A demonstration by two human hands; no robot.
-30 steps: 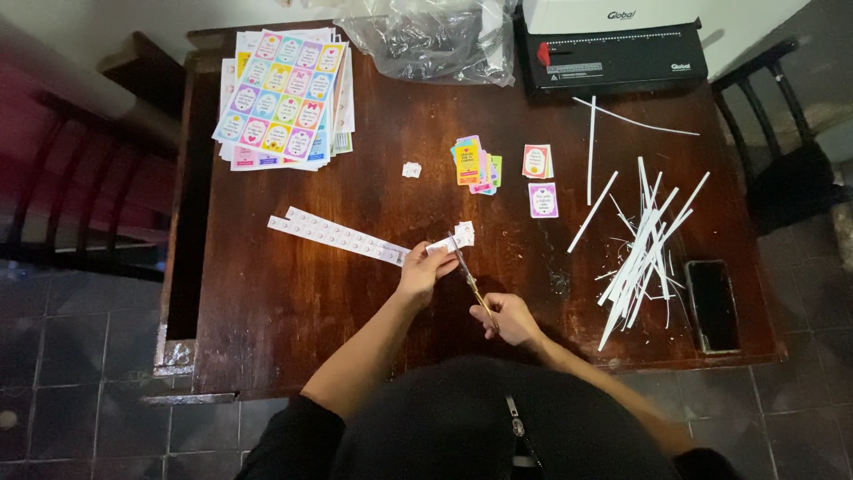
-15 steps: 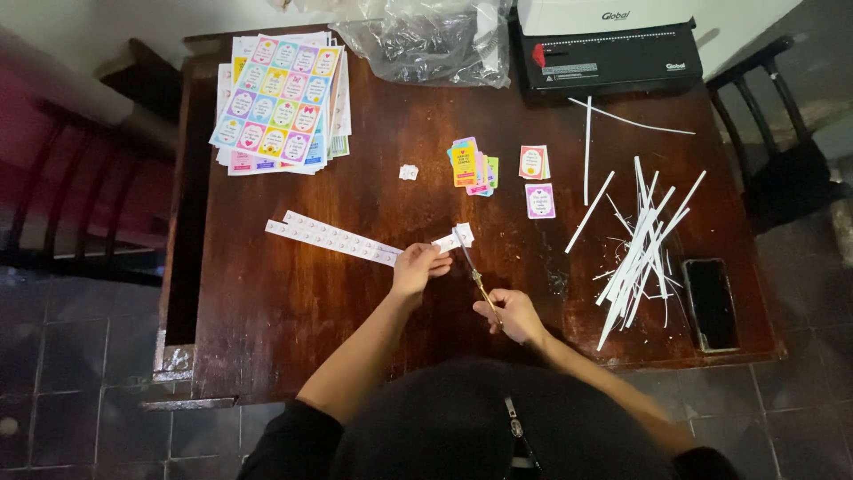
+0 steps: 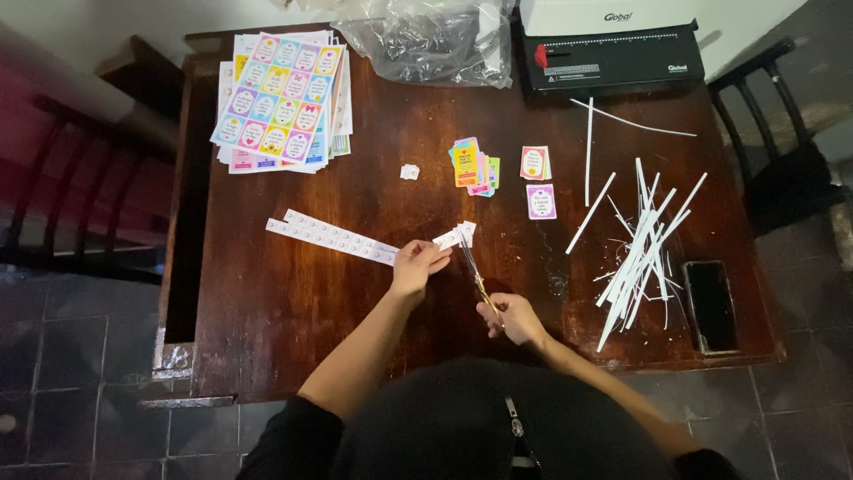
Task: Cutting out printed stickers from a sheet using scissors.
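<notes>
My left hand (image 3: 416, 267) pinches a long white paper strip (image 3: 330, 236) that lies across the dark wooden table (image 3: 293, 302). The strip's right end (image 3: 455, 237) sticks out past my fingers. My right hand (image 3: 515, 318) grips a pair of scissors (image 3: 473, 269), whose blades point up toward that end of the strip and touch it. A small white scrap (image 3: 410, 172) lies farther back.
Sheets of colourful stickers (image 3: 280, 98) lie at the back left. Cut colourful cards (image 3: 475, 166) and two single cards (image 3: 537, 180) sit mid-table. White trimmings (image 3: 644, 244) pile at the right beside a dark phone (image 3: 713, 305). A plastic bag (image 3: 426, 40), binding machine (image 3: 609, 55) and chairs (image 3: 782, 169) surround.
The scissors and both hands have shifted only slightly along the strip's right end. Everything else on the table stays where it was.
</notes>
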